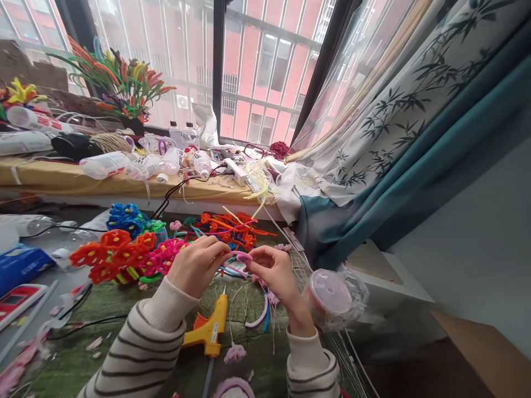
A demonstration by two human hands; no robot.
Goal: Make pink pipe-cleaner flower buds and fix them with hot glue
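Note:
A pink pipe cleaner (243, 257), curled into a small loop at one end, is stretched between my two hands above the green work surface. My left hand (199, 262) pinches its left part with thumb and fingers. The curled end sits in the fingertips of my right hand (274, 271). Below my hands lies a yellow glue gun (212, 327), nozzle pointing away from me. To its right rests a small pink fuzzy flower (235, 354) on a thin stem. Blue and pale pipe cleaner pieces (261, 315) lie beneath my right hand.
Orange pipe cleaner flowers (112, 251) and blue ones (124, 218) stand at the left. Orange pieces (232, 229) are heaped behind my hands. A round clear tub (329, 293) is at the right. Plastic bottles (105, 164) and a power strip (235, 171) lie along the windowsill.

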